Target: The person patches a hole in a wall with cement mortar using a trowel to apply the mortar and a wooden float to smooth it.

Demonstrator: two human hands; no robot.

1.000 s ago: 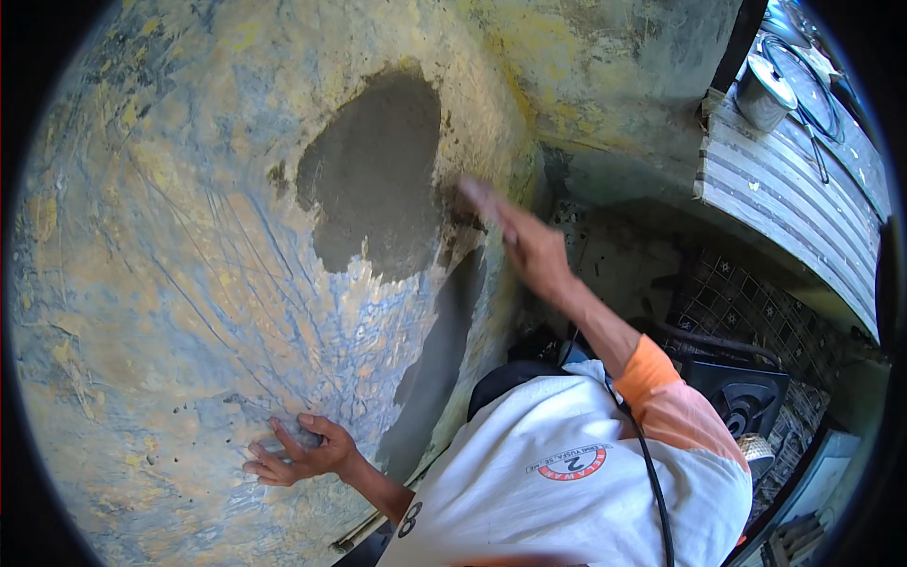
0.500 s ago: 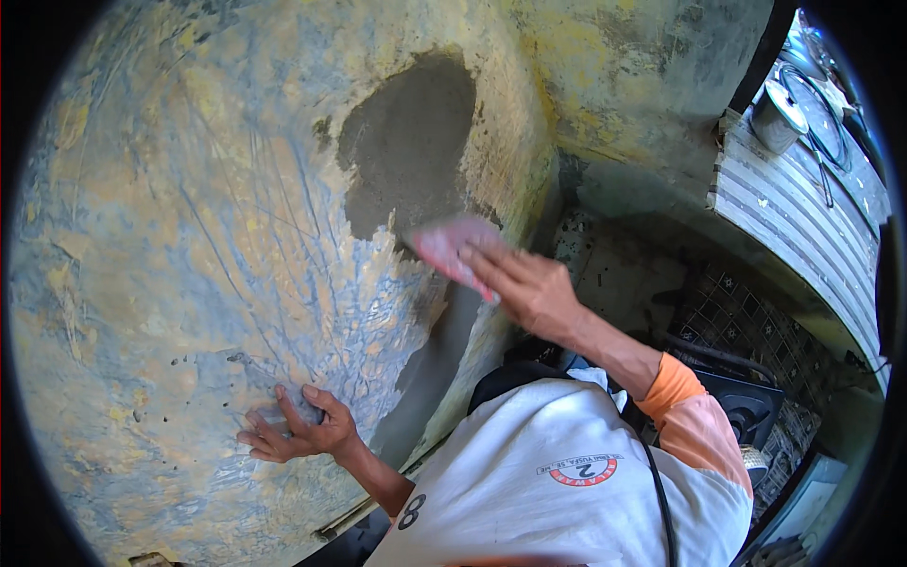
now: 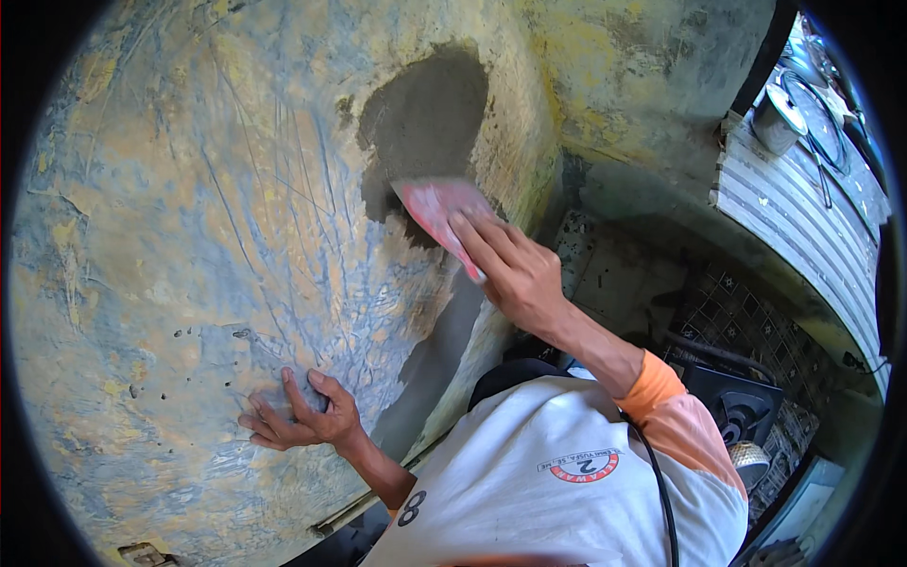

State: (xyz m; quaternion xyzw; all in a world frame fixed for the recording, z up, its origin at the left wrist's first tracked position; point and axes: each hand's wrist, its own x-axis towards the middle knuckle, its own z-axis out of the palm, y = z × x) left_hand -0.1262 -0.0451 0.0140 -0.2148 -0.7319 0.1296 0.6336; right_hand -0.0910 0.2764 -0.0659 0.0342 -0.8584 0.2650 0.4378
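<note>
My right hand point(image 3: 524, 283) grips a flat red scraper point(image 3: 436, 210) smeared with pale residue. Its far edge lies against the lower part of a dark grey patch of wet mortar point(image 3: 430, 113) on the wall. Further down the same wall, my left hand point(image 3: 307, 416) rests with its fingers spread. A greyish area shows between its thumb and forefinger; I cannot tell whether that is shadow or mortar. Below the scraper, a second smooth grey strip point(image 3: 436, 354) runs down along the wall's corner edge.
The worn wall point(image 3: 189, 236) has peeling yellow and blue paint, scratches and small holes. A black stove point(image 3: 742, 406) stands low at the right. Corrugated sheeting point(image 3: 794, 203) at the upper right carries a metal pot point(image 3: 779, 121). A wall socket point(image 3: 144, 554) sits at the bottom left.
My right hand has moved the scraper up, onto the lower part of the dark patch. My left hand stays spread on the wall. The view has shifted slightly.
</note>
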